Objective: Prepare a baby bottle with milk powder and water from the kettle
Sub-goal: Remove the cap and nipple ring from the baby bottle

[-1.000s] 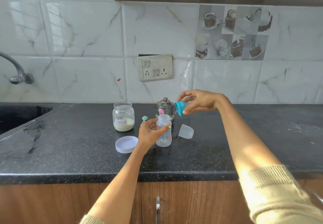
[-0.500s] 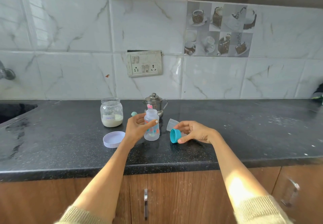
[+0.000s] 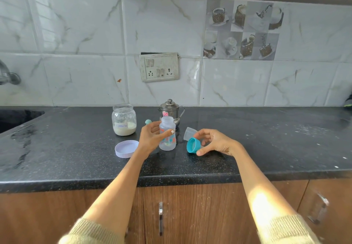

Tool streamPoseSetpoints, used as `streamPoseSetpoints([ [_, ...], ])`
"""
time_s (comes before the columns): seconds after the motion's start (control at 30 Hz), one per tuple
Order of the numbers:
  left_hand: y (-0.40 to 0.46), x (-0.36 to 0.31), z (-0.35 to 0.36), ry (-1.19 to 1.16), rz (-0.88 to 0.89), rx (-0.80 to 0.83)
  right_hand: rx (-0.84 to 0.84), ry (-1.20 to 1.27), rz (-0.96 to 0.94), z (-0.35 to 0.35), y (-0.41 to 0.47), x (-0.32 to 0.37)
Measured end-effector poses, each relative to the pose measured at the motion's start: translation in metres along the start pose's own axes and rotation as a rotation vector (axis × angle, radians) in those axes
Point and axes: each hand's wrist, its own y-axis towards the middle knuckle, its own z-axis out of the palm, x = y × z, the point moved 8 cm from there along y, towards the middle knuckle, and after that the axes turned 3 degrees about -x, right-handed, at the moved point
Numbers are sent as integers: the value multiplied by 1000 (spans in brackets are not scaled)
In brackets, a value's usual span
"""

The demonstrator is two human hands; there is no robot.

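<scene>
Head view: nearest the counter edge point(image 3: 171, 169), the right hand point(image 3: 215, 142) pinches the teal nipple ring point(image 3: 192, 145) between thumb and fingertips, the other fingers loosely spread; the ring lies tipped on its side, open end facing left toward the baby bottle point(image 3: 167, 134), resting on or just above the counter. Left of the ring, the bottle stands upright, long axis vertical, mouth open upward, and the left hand point(image 3: 152, 139) wraps it, thumb across its front. Left of the bottle lies a white jar lid point(image 3: 126, 148). Behind the ring a clear cap point(image 3: 188, 133) lies tilted. Farther back stand the powder jar point(image 3: 124, 119) and, behind the bottle, the steel kettle point(image 3: 170, 110).
</scene>
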Motion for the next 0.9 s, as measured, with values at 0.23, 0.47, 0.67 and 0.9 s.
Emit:
streamPoseSetpoints([
  [0.23,1,2,0,16,-19,-10,-12,55,-45,-18,-11,27],
  [0.47,4,-22,-29,-33,47,-102,-21,99,-135,-26,10,95],
  [0.67,8,-33,-88,-75,80,-323,-94,27,-213,-3,40,150],
  [0.9,3,-8,-134,-10,46,-497,-128,-245,-209,54,79,188],
])
